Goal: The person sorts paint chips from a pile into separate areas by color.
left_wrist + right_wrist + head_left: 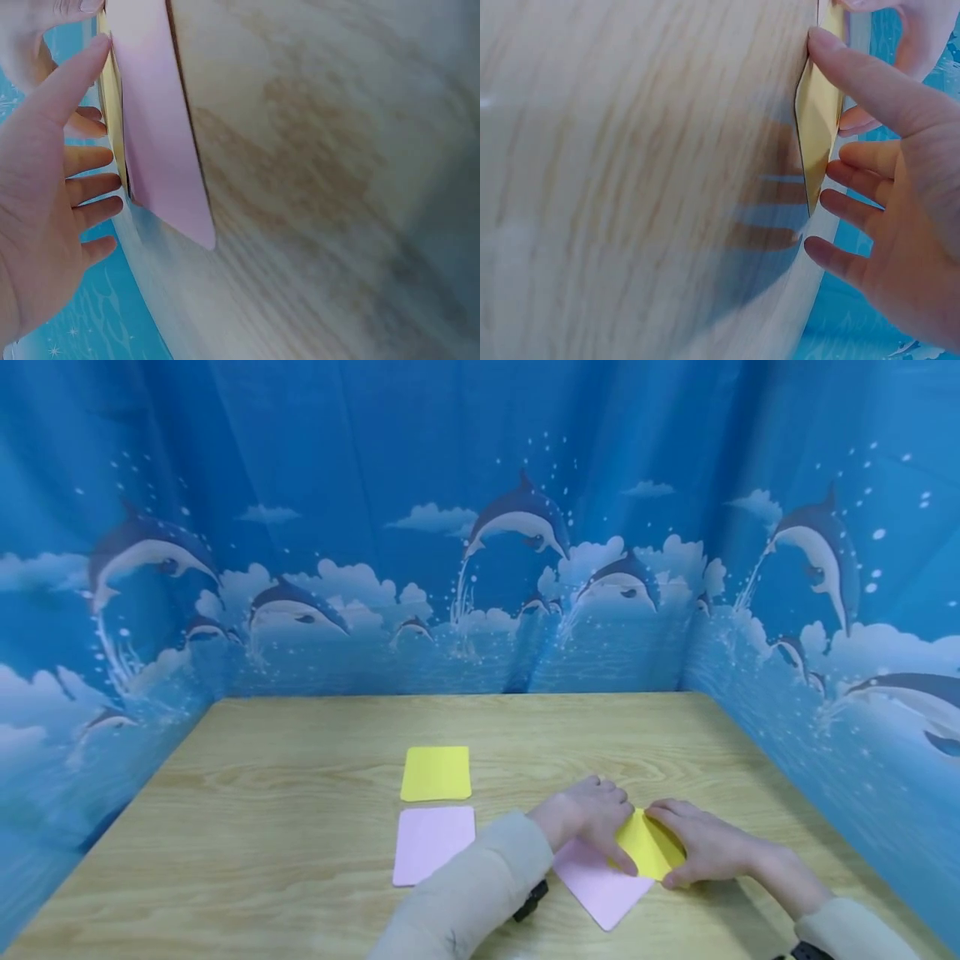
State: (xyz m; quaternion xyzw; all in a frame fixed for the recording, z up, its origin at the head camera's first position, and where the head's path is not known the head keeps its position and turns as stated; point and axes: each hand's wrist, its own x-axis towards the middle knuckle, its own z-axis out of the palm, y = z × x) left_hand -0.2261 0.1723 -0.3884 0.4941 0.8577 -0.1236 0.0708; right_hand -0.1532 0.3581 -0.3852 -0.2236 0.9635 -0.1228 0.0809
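A yellow square card (647, 847), bent so one side looks darker, lies partly over a pink square card (603, 889) turned cornerwise on the table. My left hand (588, 818) holds the yellow card's left side, thumb at the near edge and fingertips at the far edge. Opposite it, my right hand (708, 843) grips the right side the same way. In the right wrist view, the thumb (829, 49) touches the card's near edge and its other fingers reach behind. The left palm covers part of the pink card.
To the left, another yellow card (437, 773) lies flat just beyond another pink card (435, 843). The wood-grain table (262, 827) is enclosed at the back and sides by a blue dolphin curtain (360, 527). A dark strap (531, 902) is on the left wrist.
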